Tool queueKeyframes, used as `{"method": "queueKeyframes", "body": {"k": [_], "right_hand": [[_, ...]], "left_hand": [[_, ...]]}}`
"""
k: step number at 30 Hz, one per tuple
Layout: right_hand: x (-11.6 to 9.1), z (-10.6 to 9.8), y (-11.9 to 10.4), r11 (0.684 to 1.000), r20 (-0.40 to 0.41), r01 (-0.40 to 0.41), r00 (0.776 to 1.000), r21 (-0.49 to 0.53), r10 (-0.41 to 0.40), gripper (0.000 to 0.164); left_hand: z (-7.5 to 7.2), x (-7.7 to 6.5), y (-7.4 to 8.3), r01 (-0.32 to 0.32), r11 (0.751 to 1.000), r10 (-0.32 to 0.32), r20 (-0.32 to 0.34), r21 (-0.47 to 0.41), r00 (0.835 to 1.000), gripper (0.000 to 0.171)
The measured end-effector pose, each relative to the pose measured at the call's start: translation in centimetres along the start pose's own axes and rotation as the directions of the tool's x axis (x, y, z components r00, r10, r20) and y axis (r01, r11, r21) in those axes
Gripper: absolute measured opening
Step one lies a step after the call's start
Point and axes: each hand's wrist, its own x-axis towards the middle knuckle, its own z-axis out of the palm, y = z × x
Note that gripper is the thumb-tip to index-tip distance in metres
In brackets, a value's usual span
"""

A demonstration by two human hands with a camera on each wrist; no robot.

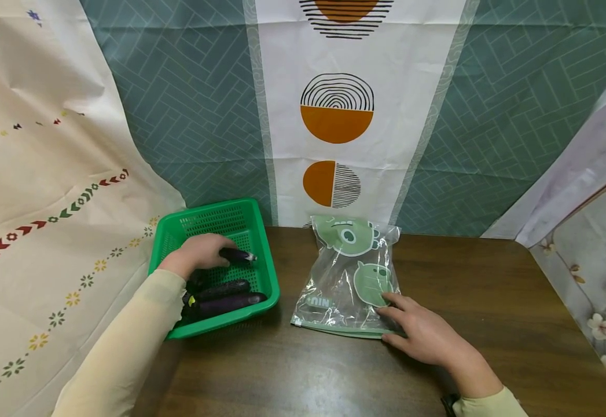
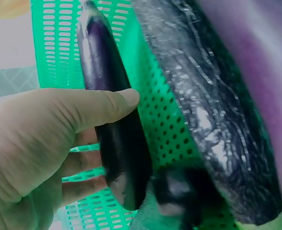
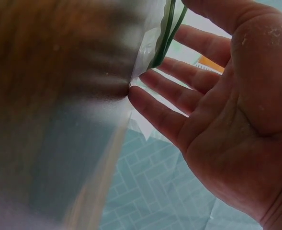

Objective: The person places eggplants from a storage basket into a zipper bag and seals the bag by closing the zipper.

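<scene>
Green mesh basket (image 1: 219, 324): in the head view, at the worktop's (image 1: 282, 370) far left corner, beside a cream patterned cloth (image 1: 26, 174).
Small eggplant (image 1: 237, 255): in the left hand (image 1: 201, 253), over the basket's interior.
In the way: a larger eggplant (image 1: 232, 303) and a dark rough-skinned vegetable (image 1: 230, 288) lie along the basket's near side; the left sleeve (image 1: 131, 336) crosses its left rim.
Clear zip bag (image 1: 329, 289): green-printed, lying right of the basket, zip toward the worktop's near edge, other end at the far edge.
Right hand (image 1: 428, 330): fingers spread, at the bag's near right corner.
Left wrist view: thumb across the small eggplant, fingers behind, pinching it; the rough-skinned vegetable slants alongside, and a dark lump by the eggplant's lower end is too blurred to name.
Right wrist view: fingers apart and nearly straight beside the bag's green zip; worktop blurred.
</scene>
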Motion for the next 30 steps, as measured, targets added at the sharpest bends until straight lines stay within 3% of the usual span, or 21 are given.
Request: {"method": "queueKeyframes", "body": {"k": [19,30], "right_hand": [[0.1,0.0,-0.3,1.0,0.007,-0.006,1.0,0.0,0.006,0.05],[0.0,-0.1,-0.4,1.0,-0.005,0.003,1.0,-0.009,-0.003,0.049]], "left_hand": [[-0.7,-0.8,-0.6,0.035,0.991,-0.044,-0.064,-0.131,0.997,0.054],[-1.5,-1.2,0.4,0.027,0.979,-0.049,-0.104,-0.203,0.993,0.055]]}}
